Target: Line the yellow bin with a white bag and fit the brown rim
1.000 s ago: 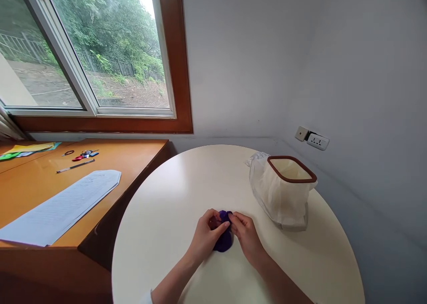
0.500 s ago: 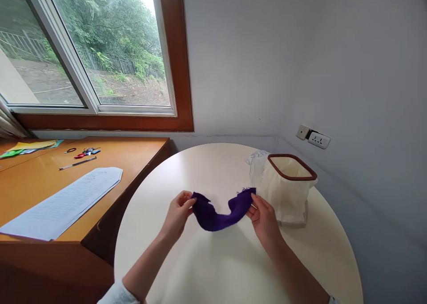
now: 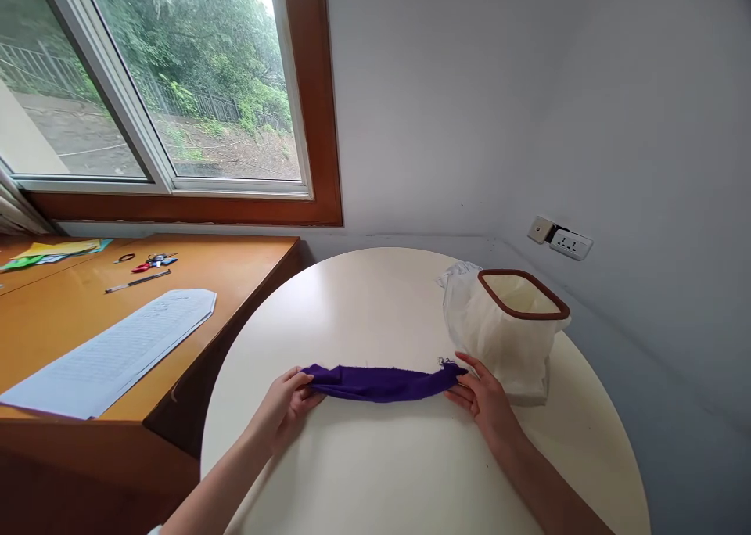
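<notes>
The left hand (image 3: 286, 406) is pinching the nine-o'clock end of a purple cloth strip (image 3: 379, 384), and the right hand (image 3: 494, 411) is holding its frayed three-o'clock end; the strip is stretching nearly straight over a round white table (image 3: 375, 464). From the strip, a brown-rimmed bin (image 3: 516, 359) is standing at two o'clock, a pen (image 3: 139, 281) is lying on a wooden desk (image 3: 240, 260) at ten, and a window (image 3: 217, 81) is showing greenery at eleven.

Hands (image 3: 287, 414) and forearms (image 3: 226, 472) are bare, a pale sleeve edge (image 3: 155, 530) on the left.
</notes>
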Action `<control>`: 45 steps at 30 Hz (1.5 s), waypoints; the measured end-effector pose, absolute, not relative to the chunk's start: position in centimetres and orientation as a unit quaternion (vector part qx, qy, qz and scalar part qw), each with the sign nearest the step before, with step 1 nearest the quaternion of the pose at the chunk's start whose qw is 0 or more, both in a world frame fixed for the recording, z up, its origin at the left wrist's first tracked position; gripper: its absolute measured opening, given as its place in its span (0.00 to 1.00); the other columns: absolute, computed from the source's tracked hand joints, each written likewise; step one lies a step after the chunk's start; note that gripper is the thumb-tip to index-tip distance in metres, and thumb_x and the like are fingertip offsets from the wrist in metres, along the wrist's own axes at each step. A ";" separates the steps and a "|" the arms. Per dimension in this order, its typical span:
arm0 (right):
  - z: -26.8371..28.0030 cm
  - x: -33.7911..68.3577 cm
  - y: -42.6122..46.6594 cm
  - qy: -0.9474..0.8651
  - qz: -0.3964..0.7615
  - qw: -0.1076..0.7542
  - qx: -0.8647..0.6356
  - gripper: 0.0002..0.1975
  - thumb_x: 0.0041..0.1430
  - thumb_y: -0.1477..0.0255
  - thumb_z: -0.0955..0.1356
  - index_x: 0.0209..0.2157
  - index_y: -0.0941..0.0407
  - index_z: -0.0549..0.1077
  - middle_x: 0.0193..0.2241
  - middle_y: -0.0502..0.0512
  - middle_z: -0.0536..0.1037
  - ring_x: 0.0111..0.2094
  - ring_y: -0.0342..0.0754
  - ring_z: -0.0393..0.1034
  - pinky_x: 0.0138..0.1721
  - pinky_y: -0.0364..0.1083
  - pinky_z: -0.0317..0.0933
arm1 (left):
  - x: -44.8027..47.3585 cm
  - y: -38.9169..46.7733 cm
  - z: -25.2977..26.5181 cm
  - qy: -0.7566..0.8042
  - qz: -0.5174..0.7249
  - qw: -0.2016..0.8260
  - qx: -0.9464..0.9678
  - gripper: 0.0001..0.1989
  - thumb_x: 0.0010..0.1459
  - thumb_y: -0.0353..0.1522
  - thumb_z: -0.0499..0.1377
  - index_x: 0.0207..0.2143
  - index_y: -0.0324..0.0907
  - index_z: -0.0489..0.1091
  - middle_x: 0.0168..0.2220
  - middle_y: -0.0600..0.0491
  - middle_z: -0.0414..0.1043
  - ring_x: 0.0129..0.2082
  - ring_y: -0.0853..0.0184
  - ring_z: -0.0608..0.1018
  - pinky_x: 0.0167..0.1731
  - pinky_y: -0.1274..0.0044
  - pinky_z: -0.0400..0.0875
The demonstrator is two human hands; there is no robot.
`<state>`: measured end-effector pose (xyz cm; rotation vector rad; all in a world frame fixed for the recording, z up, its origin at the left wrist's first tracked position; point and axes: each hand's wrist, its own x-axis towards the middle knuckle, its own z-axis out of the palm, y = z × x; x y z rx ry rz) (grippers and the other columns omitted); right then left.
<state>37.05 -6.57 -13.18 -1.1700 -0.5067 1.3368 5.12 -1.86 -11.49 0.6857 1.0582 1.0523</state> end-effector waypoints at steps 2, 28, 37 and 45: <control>-12.2 37.0 -6.0 -0.238 0.575 0.604 -0.497 0.24 0.45 0.75 0.69 0.48 0.50 0.68 0.13 0.38 0.62 0.19 0.37 0.64 0.39 0.48 0.70 | 5.5 -1.2 -10.5 0.459 0.482 0.686 0.293 0.06 0.42 0.27 0.61 0.21 0.39 0.63 0.24 0.54 0.70 0.29 0.68 0.74 0.38 0.71 0.72; -13.0 35.7 -7.7 -0.761 0.165 0.225 -0.587 0.22 0.62 0.64 0.55 0.57 0.51 0.59 0.58 0.55 0.59 0.58 0.52 0.53 0.58 0.55 0.48 | 6.4 -4.4 -11.6 0.495 0.171 0.219 0.823 0.23 0.60 0.40 0.46 0.58 0.50 0.55 0.61 0.51 0.52 0.59 0.57 0.58 0.56 0.65 0.55; -13.9 36.3 -8.5 -0.775 0.133 0.095 -0.611 0.25 0.63 0.58 0.51 0.60 0.43 0.42 0.63 0.49 0.44 0.62 0.51 0.38 0.59 0.58 0.41 | 4.8 -3.1 -14.4 0.473 0.082 0.069 0.875 0.25 0.61 0.41 0.45 0.60 0.55 0.43 0.63 0.53 0.42 0.61 0.56 0.53 0.58 0.59 0.45; -14.9 36.9 -9.1 -0.767 0.109 0.116 -0.622 0.26 0.62 0.59 0.53 0.61 0.48 0.44 0.62 0.52 0.45 0.62 0.51 0.40 0.60 0.57 0.41 | 4.6 -3.0 -14.2 0.473 0.089 0.056 0.875 0.25 0.61 0.41 0.46 0.60 0.55 0.45 0.63 0.54 0.43 0.61 0.57 0.54 0.58 0.60 0.45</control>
